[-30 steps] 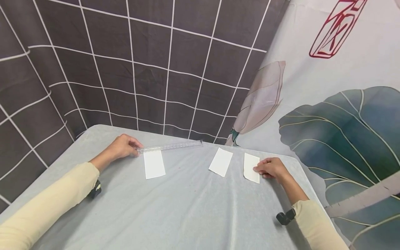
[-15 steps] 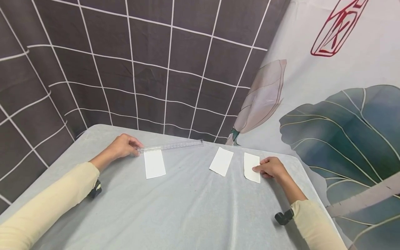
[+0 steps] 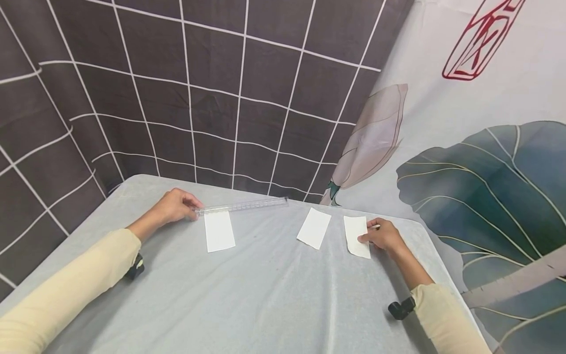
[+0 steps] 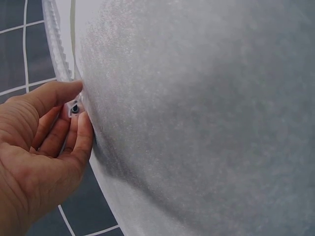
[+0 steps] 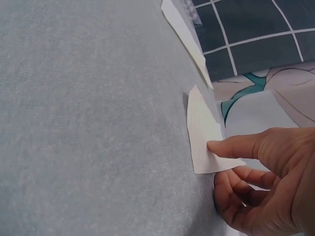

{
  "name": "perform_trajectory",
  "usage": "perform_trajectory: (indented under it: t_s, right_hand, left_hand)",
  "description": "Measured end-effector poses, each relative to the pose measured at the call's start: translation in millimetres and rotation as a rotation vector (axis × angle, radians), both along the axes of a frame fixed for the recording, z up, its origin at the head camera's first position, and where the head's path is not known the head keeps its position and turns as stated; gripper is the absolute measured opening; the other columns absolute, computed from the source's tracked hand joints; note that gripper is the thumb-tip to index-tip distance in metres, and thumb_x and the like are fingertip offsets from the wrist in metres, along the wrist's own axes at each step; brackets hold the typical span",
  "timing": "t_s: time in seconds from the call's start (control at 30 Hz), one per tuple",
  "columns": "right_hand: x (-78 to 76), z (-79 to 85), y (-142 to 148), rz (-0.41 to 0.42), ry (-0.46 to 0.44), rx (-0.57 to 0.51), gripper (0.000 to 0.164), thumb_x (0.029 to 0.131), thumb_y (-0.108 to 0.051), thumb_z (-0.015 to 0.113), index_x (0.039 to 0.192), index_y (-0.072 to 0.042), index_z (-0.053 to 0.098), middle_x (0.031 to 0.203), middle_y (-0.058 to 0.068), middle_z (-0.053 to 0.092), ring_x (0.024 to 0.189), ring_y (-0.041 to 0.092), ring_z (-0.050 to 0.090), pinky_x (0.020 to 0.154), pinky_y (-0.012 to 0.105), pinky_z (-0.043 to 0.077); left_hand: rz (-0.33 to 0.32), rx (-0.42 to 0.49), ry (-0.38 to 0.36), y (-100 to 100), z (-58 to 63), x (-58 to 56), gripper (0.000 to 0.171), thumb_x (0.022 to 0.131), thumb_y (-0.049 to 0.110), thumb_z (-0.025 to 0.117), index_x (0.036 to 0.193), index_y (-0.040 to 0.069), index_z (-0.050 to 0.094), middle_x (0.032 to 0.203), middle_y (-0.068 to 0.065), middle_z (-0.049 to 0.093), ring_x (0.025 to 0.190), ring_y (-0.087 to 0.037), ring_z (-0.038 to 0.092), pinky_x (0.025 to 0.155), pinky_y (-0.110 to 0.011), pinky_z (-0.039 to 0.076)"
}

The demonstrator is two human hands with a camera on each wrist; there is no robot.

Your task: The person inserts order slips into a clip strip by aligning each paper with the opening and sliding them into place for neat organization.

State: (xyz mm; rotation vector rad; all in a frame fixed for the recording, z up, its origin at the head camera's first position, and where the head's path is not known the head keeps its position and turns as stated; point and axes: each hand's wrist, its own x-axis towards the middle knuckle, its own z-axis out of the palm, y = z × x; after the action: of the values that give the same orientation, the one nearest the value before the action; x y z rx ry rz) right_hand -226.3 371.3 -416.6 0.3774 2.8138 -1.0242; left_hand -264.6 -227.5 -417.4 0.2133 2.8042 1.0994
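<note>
At 10 o'clock on the pale-covered worktop, left hand: fingers narrow, pinching one end of the clear plastic stick, which runs toward 3 o'clock along the 12 o'clock edge of the left slip; whether stick and slip touch, cannot tell. At 2 o'clock, right hand: fingers hold the right slip by its 3 o'clock edge, thumb on top, the others behind; paper visibly bent there. How much of it rests on the worktop is unclear. Middle slip lies to its 9 o'clock, untouched by either hand. Progress, my reading: both holds look made, so gripping seems done. Left to do: right slip not yet clear of its spot, middle slip not taken up, stick not let go. Probably an early or middle stage.
</note>
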Motion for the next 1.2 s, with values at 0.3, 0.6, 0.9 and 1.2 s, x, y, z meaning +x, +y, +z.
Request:
perform_trajectory:
  t_s: [0.3,0.6,0.9,1.2]
  right_hand:
    - [2.5,3.3,-3,0.070,0.028,-0.014,0.069,0.090,0.001,0.075,0.154,0.012,0.053,0.117,0.030,0.069,0.094,0.026,0.069,0.073,0.028,0.060]
    - [1.5,5.1,-2,0.098,0.073,-0.042,0.057,0.098,0.002,0.064,0.153,0.014,0.055,0.107,0.021,0.069,0.093,0.023,0.066,0.073,0.030,0.060]
    - [-4.6,9.8,-2,0.059,0.058,-0.038,0.057,0.104,-0.006,0.055,0.156,0.017,0.051,0.132,0.036,0.068,0.103,0.029,0.068,0.077,0.030,0.059]
    - [-9.0,12.8,-10,0.041,0.070,-0.061,0.054,0.104,-0.007,0.056,0.155,0.014,0.054,0.125,0.031,0.069,0.098,0.026,0.068,0.073,0.030,0.057]
  left_hand:
    - [-0.008,0.000,0.008,2,0.8,-0.4,0.035,0.080,0.000,0.089,0.115,-0.002,0.086,0.111,-0.021,0.085,0.102,-0.029,0.072,0.085,-0.032,0.051]
    - [-0.017,-0.001,0.015,1,0.4,0.2,0.035,0.080,0.001,0.089,0.115,-0.001,0.086,0.112,-0.021,0.085,0.101,-0.026,0.072,0.085,-0.031,0.051]
    - [-0.007,0.003,0.005,-1,-0.8,0.4,0.035,0.080,0.001,0.089,0.116,-0.001,0.086,0.112,-0.021,0.085,0.101,-0.026,0.072,0.084,-0.031,0.051]
    - [0.005,-0.002,0.004,0,0.2,0.8,0.036,0.080,0.001,0.090,0.116,-0.001,0.086,0.111,-0.021,0.085,0.101,-0.027,0.072,0.084,-0.032,0.050]
